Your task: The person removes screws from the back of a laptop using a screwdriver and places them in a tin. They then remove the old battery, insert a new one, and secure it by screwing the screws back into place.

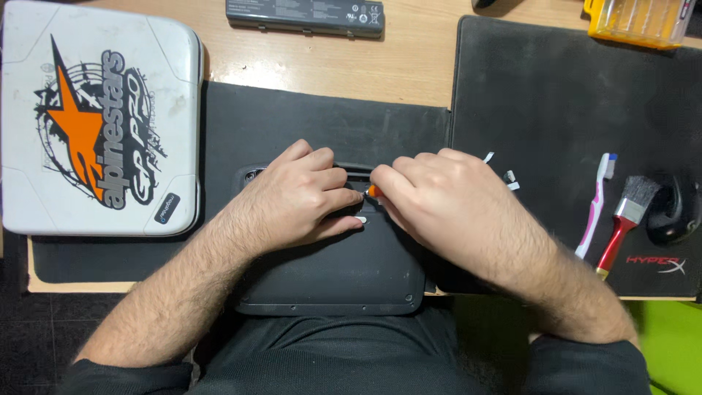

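**Both hands meet over a dark laptop base**

Right at the near edge of the surface [409,66], a black laptop base [329,281] lies flat, its near side overhanging toward the person's lap. The left hand [296,197] rests on it, fingers curled and pressed down. The right hand [439,201] pinches a small orange-tipped tool [374,191], its grip pressed together around it; most of the tool is hidden inside the fingers, so its kind is hard to make out. What the tip touches is covered by both hands.

A white laptop lid [99,121] with an orange star sticker lies at the left edge. A long black battery [305,16] sits at the far edge, partly cut off. On the dark mat [556,95] near the right edge lie a toothbrush [594,205] and a red-handled brush [625,219].
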